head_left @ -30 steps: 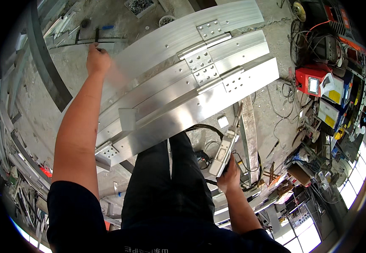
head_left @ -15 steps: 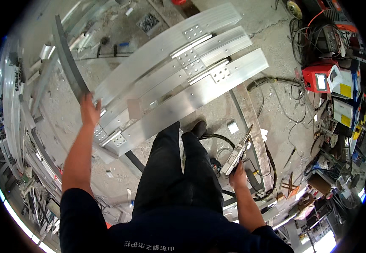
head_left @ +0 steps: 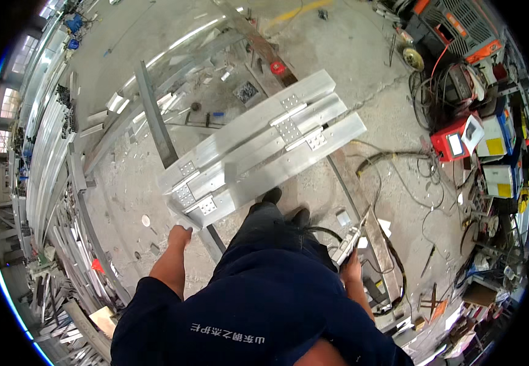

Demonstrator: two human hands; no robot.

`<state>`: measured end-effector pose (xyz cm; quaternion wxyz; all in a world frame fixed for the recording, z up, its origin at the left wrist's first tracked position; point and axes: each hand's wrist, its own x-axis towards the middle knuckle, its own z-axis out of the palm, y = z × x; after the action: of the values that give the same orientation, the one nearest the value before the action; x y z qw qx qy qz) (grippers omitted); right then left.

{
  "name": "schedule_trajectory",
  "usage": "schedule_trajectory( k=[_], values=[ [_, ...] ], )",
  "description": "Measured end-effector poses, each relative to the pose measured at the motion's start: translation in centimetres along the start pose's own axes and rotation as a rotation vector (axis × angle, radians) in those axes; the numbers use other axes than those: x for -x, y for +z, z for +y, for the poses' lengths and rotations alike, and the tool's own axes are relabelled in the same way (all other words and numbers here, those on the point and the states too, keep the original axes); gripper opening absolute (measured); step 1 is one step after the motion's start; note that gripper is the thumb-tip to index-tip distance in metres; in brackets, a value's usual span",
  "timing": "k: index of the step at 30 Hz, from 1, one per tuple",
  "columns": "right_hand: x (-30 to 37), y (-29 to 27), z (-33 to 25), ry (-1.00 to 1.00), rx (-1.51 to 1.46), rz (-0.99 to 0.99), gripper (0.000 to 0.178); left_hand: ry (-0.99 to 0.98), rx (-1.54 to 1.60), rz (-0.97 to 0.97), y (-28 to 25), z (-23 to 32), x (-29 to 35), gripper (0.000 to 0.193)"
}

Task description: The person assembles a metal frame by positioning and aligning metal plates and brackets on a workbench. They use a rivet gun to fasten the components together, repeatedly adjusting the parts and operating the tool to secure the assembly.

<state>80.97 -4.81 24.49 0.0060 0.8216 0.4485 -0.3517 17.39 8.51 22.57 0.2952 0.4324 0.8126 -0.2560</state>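
Observation:
A long silvery metal assembly [head_left: 258, 164] of parallel plates lies slanting in front of me, joined by hinge-like plates with round holes. By its near left corner, my left hand [head_left: 180, 235] is closed, fingers curled, beside the end of a metal bar that sticks out under the assembly. Whether the fingers hold anything is hidden. On the right, my right hand [head_left: 351, 268] grips a pale, boxy welding gun [head_left: 348, 244] with a pointed tip. Its tip points up and away from me, close to a rusty flat beam [head_left: 374, 235] on the floor.
A dark curved bar [head_left: 154, 116] reaches away from the assembly's far left side. Hoses and cables [head_left: 392, 155] loop across the floor at right, near a red machine [head_left: 450, 143] with a screen. Stacked metal lengths [head_left: 48, 165] line the left.
My left hand has come off the assembly's left edge by the dark bar and moved nearer me, to the near left corner. My right hand still grips the welding gun. The view has shifted.

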Motion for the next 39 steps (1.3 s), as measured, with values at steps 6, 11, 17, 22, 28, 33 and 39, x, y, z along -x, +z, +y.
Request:
schedule_trajectory(
  k=[6, 11, 17, 22, 28, 33, 39],
  values=[
    [1.9, 0.6, 0.4, -0.072, 0.025, 0.128, 0.037, 0.298, 0.073, 0.2, -3.4, 3.4, -8.4, 0.035],
    [4.0, 1.4, 0.3, 0.04, -0.151, 0.275, 0.069, 0.302, 0.301, 0.024, -3.8, 12.0, -8.4, 0.058],
    [8.1, -3.2, -6.2, 0.097, -0.097, 0.183, 0.086, 0.296, 0.355, 0.213, -3.7, 22.8, -10.5, 0.08],
    [7.1, -3.4, -7.6, -0.056, -0.082, 0.236, 0.061, 0.158, 0.192, 0.277, -1.1, 26.2, -13.5, 0.07],
    [4.1, -5.0, -8.4, -0.046, 0.003, 0.068, 0.064, 0.214, 0.444, 0.38, -0.3, 22.4, -14.1, 0.069],
    [1.2, -5.4, -11.3, -0.013, -0.105, 0.078, 0.065, -0.565, 0.528, 0.462, 1.1, 7.5, -16.1, 0.071],
    [-2.9, -6.9, -8.3, -0.021, -0.256, 0.018, 0.052, -0.711, 0.878, 0.226, 8.0, 0.5, -13.6, 0.052]
  ],
)
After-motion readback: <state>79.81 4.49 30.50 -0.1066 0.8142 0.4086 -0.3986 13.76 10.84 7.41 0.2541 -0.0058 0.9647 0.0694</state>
